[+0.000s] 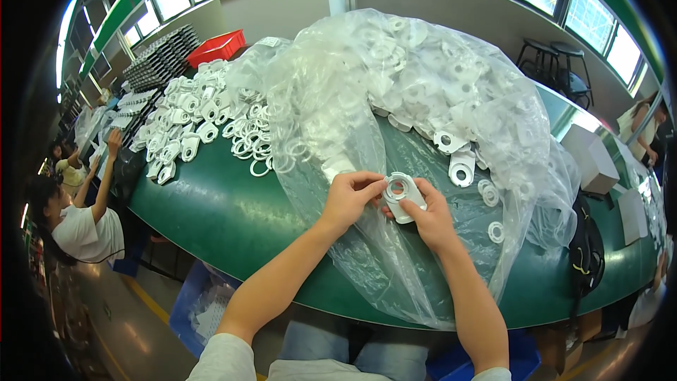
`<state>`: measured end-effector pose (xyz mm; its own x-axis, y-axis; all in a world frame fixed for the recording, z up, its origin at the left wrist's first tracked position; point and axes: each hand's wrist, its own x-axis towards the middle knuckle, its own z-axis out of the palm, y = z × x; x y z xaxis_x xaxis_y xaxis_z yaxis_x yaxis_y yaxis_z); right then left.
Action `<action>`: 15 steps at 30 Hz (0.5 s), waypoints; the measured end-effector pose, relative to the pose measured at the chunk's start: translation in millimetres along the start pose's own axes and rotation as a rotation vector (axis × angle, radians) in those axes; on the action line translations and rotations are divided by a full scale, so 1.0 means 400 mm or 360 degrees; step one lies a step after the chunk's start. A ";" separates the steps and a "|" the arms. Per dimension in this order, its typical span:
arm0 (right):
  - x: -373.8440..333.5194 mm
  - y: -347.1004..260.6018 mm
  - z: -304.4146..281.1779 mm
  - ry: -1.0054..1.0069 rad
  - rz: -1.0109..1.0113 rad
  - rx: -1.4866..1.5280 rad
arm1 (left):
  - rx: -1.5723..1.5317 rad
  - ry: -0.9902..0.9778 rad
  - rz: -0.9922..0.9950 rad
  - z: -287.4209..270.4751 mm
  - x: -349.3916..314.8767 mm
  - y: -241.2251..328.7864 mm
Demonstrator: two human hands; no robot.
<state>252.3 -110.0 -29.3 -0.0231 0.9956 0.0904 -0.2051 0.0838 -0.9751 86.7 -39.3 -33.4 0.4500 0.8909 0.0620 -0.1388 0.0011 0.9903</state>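
Over the front middle of the table, my right hand (433, 217) is closed on a white plastic part (407, 216), thumb on its face and fingers behind. The part is a rounded plate with a round collar and hole at its upper end. My left hand (349, 200) pinches the collar's left edge between thumb and fingertips. Whether a separate ring sits in the collar, I cannot tell. Just beyond lie similar loose white parts (462, 167) at the mouth of a big clear plastic bag (423, 63) full of them. Thin white rings (496, 231) lie to the right.
Heaped white parts (185, 107) and many thin rings (248, 134) cover the left of the green table (204, 201). Behind them stand a red bin (217, 47) and stacked grey trays (161, 56). A co-worker (81, 229) sits at left; a white box (589, 159) stands at right.
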 end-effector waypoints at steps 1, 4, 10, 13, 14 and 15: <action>0.001 0.008 -0.004 0.0001 -0.0006 -0.0001 | 0.0032 0.0032 0.0030 0.004 -0.003 0.002; 0.005 0.019 -0.012 -0.0034 -0.0058 -0.0115 | 0.0107 0.0068 0.0080 0.011 -0.006 0.009; -0.002 0.005 -0.003 -0.0099 0.0047 0.0118 | 0.0232 0.0093 0.0139 0.014 -0.016 0.020; -0.004 -0.004 0.000 -0.0074 0.0108 0.0076 | 0.0216 0.0097 0.0115 0.015 -0.015 0.027; -0.004 -0.001 0.001 -0.0072 0.0120 0.0111 | 0.0187 0.0084 0.0097 0.013 -0.015 0.025; -0.003 0.000 0.000 -0.0070 0.0131 0.0145 | 0.0189 0.0084 0.0103 0.012 -0.014 0.021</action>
<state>252.2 -111.3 -29.5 -0.0861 0.9961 0.0216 -0.2891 -0.0042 -0.9573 87.4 -46.4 -24.9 0.3962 0.9100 0.1224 -0.0593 -0.1077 0.9924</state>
